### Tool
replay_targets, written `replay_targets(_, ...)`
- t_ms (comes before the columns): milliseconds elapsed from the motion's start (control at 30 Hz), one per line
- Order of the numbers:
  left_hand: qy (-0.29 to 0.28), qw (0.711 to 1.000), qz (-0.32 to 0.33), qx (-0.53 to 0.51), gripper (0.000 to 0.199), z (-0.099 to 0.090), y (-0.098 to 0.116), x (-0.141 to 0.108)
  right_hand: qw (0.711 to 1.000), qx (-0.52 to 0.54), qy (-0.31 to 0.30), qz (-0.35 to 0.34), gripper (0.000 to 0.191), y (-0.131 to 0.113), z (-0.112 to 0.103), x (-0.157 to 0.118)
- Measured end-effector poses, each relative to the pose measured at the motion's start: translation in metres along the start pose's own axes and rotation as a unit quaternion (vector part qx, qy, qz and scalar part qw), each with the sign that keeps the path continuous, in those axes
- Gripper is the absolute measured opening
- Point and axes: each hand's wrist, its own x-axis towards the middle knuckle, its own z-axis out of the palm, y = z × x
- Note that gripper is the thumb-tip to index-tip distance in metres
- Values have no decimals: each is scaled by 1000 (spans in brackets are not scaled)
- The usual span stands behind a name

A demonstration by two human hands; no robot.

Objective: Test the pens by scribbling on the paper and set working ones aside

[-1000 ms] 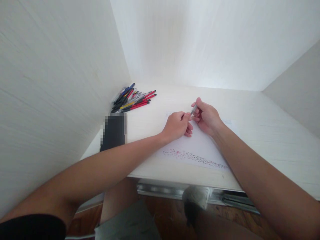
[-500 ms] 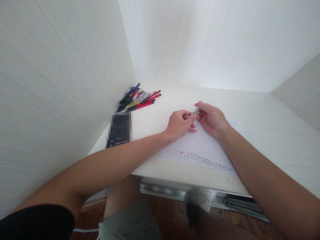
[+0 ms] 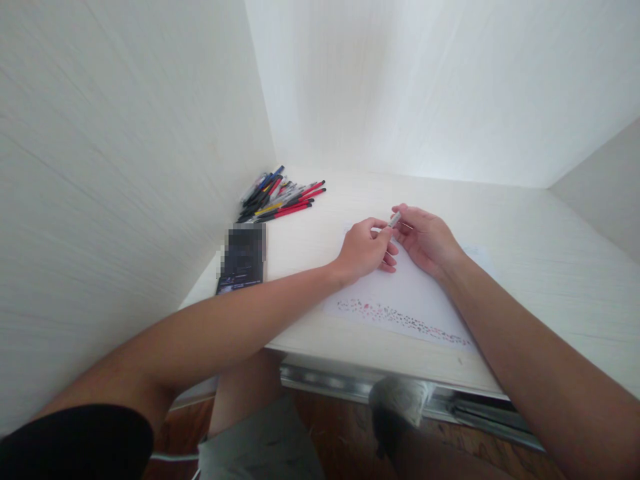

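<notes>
Between my two hands is a slim, pale pen (image 3: 395, 219), mostly hidden by fingers. My left hand (image 3: 365, 247) pinches its nearer end between thumb and forefinger, the other fingers loosely curled. The farther end is in the closed fingertips of my right hand (image 3: 427, 239). Both hands are over a white sheet of paper (image 3: 395, 290). Rows of small black and red marks run along the sheet's near edge. Fainter writing shows at its far right corner, beyond my right wrist.
A pile of pens (image 3: 280, 197) in black, red, blue, yellow and clear lies at the desk's back left. A phone (image 3: 245, 250), partly blurred out, lies nearer, beside my left forearm. White panels (image 3: 400, 100) enclose the desk (image 3: 525, 267). A metal rail (image 3: 325, 381) runs below its front edge.
Both hands keep hold of the pen, and less of it shows between them. My left hand's lower fingers have spread slightly. The view has shifted a little.
</notes>
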Motion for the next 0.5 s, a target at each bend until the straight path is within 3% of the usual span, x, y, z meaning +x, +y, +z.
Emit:
replay_targets(200, 3, 1000, -14, 7, 11, 0, 5, -3, 1000, 8, -13, -4, 14, 0, -2, -1)
replay_targets(333, -1, 1000, -21, 11, 13, 0, 7, -4, 999, 25, -31, 12, 26, -5, -1, -3)
replay_targets(500, -5, 1000, -11, 19, 14, 0, 6, -4, 1000, -1, -13, 4, 14, -3, 4, -4)
